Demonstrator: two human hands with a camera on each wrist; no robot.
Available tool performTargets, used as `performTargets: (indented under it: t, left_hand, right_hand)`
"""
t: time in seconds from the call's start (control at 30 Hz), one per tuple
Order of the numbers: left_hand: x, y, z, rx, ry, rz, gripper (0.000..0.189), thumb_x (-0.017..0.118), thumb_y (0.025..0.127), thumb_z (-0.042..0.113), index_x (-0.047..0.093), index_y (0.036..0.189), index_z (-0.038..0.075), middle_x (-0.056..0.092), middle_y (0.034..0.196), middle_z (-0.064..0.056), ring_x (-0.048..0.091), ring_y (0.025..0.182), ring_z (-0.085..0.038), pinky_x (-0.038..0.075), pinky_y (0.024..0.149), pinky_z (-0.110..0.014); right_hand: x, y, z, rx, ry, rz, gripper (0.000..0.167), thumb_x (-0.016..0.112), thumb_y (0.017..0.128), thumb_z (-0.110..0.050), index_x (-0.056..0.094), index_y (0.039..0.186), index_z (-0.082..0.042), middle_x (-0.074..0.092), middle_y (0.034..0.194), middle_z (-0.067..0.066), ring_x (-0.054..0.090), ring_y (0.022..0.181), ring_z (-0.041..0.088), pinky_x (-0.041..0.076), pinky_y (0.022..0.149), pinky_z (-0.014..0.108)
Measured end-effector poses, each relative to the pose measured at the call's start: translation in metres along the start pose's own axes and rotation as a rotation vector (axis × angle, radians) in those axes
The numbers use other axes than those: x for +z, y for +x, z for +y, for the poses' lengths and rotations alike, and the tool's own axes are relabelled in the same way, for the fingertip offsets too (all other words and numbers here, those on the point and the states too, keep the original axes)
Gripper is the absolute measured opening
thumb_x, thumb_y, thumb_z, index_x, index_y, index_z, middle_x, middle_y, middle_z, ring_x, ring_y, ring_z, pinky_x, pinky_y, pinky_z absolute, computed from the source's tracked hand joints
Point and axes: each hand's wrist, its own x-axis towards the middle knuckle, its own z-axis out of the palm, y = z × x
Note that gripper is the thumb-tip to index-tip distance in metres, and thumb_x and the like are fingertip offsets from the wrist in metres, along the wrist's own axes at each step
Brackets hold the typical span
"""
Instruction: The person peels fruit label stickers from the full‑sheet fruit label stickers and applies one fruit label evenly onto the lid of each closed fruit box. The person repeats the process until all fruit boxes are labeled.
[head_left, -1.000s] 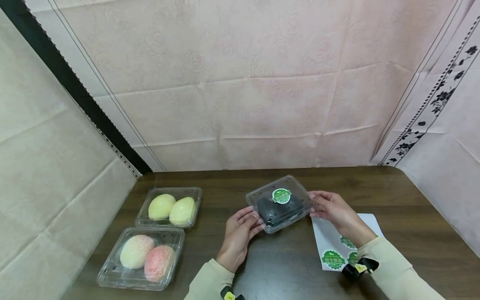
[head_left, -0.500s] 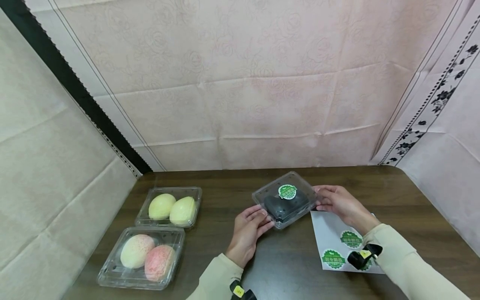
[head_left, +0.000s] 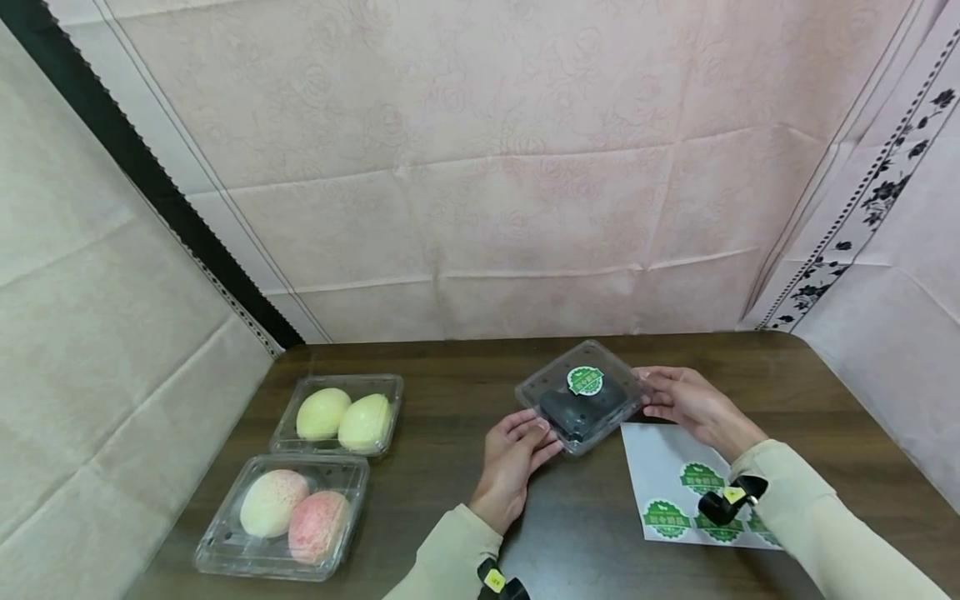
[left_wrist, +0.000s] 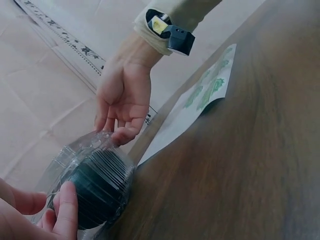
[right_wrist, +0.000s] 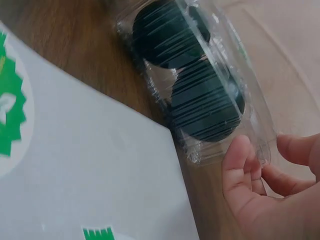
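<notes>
Both hands hold a clear plastic clamshell box (head_left: 542, 388) with dark, round pieces (right_wrist: 207, 100) inside. A round green-and-white sticker (head_left: 585, 381) is on its lid. My left hand (head_left: 510, 471) pinches the near left corner, thumb on top. My right hand (head_left: 693, 408) pinches the right corner between thumb and fingers. The box lies turned at an angle; whether its bottom touches the table I cannot tell. Beneath the right forearm lies a white sheet (head_left: 651, 467) with several green stickers (head_left: 667, 518), partly covered by the sleeve and wrist camera.
On the left of the brown wooden table (head_left: 427, 500) stand two more clear boxes. The rear box (head_left: 288, 425) holds two pale yellow round pieces; the front box (head_left: 225, 554) holds a whitish and a pink one. Pale cloth walls (head_left: 525, 217) rise behind and at both sides.
Both hands and the box have shifted right and slightly away. More of the sticker sheet shows now. The two boxes on the left have not moved.
</notes>
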Motion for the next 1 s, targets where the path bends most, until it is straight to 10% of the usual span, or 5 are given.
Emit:
performTargets:
  t: [0.37, 0.67, 1.0]
  left_hand:
    - [0.012, 0.001, -0.004, 0.096, 0.020, -0.017, 0.046, 0.065, 0.095, -0.012, 0.046, 0.137, -0.008, 0.066, 0.115, -0.020, 0.072, 0.088, -0.017, 0.063, 0.084, -0.030]
    - [0.022, -0.002, -0.007, 0.231, 0.229, -0.052, 0.052, 0.070, 0.092, -0.006, 0.053, 0.141, -0.011, 0.064, 0.135, -0.025, 0.070, 0.119, -0.032, 0.058, 0.093, -0.027]
    - [0.038, -0.006, -0.010, 0.227, 0.513, -0.145, 0.072, 0.074, 0.097, 0.010, 0.041, 0.160, 0.000, 0.045, 0.161, -0.021, 0.057, 0.138, -0.037, 0.051, 0.109, -0.044]
  right_hand:
    - [-0.010, -0.003, -0.001, -0.020, -0.014, 0.040, 0.052, 0.043, 0.115, -0.018, 0.035, 0.156, 0.012, 0.065, 0.108, -0.007, 0.062, 0.090, 0.010, 0.060, 0.081, 0.028]
    - [-0.021, -0.004, 0.002, -0.016, -0.031, 0.078, 0.052, 0.042, 0.115, -0.018, 0.032, 0.157, 0.012, 0.065, 0.105, -0.007, 0.061, 0.089, 0.010, 0.061, 0.081, 0.028]
    - [-0.033, -0.013, 0.006, 0.002, -0.078, 0.118, 0.054, 0.038, 0.116, -0.023, 0.030, 0.159, 0.010, 0.060, 0.112, -0.007, 0.058, 0.095, 0.013, 0.061, 0.085, 0.029]
